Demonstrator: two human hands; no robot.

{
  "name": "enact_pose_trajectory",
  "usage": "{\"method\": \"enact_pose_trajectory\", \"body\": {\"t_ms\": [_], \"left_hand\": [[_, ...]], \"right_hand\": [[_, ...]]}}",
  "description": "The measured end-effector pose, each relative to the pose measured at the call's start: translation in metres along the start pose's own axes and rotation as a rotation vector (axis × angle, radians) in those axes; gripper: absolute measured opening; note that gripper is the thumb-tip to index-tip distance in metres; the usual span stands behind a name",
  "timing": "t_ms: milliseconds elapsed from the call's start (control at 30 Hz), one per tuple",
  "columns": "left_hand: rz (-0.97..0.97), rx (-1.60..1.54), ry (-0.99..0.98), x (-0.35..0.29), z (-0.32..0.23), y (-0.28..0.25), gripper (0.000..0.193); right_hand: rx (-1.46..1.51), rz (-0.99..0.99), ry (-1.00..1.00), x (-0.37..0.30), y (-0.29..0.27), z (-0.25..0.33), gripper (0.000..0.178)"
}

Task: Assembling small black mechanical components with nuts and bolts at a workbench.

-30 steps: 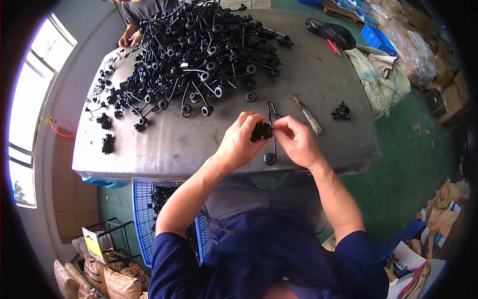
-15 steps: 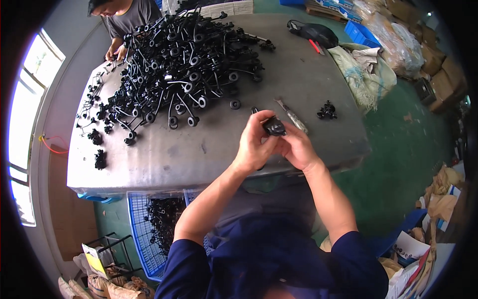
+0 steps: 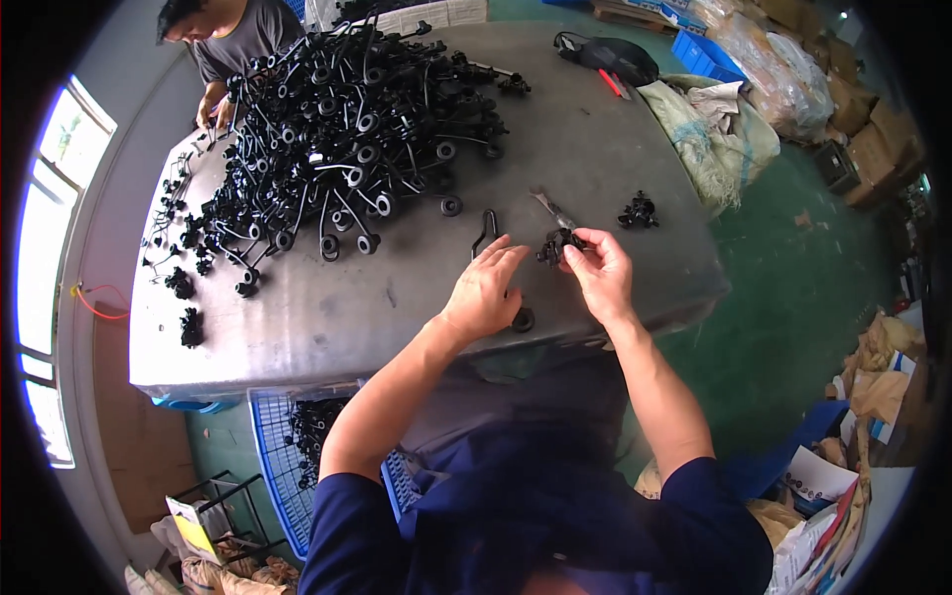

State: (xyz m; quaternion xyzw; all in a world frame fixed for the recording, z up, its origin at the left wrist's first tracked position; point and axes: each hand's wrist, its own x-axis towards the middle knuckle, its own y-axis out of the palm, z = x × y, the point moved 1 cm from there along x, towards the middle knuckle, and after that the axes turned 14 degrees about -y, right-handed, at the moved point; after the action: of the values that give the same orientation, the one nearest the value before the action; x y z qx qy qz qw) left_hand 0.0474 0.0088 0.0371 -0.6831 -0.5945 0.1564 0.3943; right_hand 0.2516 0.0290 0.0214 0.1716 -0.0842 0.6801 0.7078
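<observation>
My right hand (image 3: 603, 275) pinches a small cluster of black moulded parts (image 3: 557, 246) between thumb and fingertips, above the table's near right side. My left hand (image 3: 483, 296) is just left of it, fingers stretched out and apart from the cluster. A thin black bent loop (image 3: 485, 228) shows beyond the left fingers, and a black ring-shaped end (image 3: 523, 319) beside its thumb side; whether they are one piece is hidden by the hand. A slim tool with a greyish handle (image 3: 551, 209) lies just past the cluster. Another black cluster (image 3: 638, 210) sits farther right.
A large heap of black ring-ended rods (image 3: 347, 149) covers the table's (image 3: 416, 288) far left. Smaller black clusters (image 3: 191, 327) lie along the left edge. A co-worker (image 3: 233, 50) handles parts at the far left. Below stands a blue basket (image 3: 273, 466); a red-handled tool (image 3: 610, 83) lies far right.
My hands, earlier together around a dark piece, have separated. My left hand has moved left and opened; my right hand now holds the cluster in view. The view has shifted slightly.
</observation>
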Motion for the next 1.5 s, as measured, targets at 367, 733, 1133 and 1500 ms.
{"method": "enact_pose_trajectory", "body": {"t_ms": [367, 733, 1133, 1500], "left_hand": [[0.327, -1.108, -0.468, 0.019, -0.016, -0.013, 0.063], [0.157, -1.033, -0.433, 0.02, -0.011, 0.027, 0.039], [-0.096, -0.769, -0.432, 0.02, 0.014, 0.039, 0.034], [-0.131, -0.717, -0.441, 0.018, 0.004, 0.03, 0.044]], "right_hand": [[0.597, 0.204, 0.395, 0.006, 0.017, 0.013, 0.029], [0.506, 0.157, 0.611, -0.004, 0.013, 0.006, 0.028], [0.049, 0.155, 0.425, 0.009, 0.019, -0.007, 0.024], [0.301, 0.206, 0.495, 0.008, 0.011, -0.01, 0.013]]}}
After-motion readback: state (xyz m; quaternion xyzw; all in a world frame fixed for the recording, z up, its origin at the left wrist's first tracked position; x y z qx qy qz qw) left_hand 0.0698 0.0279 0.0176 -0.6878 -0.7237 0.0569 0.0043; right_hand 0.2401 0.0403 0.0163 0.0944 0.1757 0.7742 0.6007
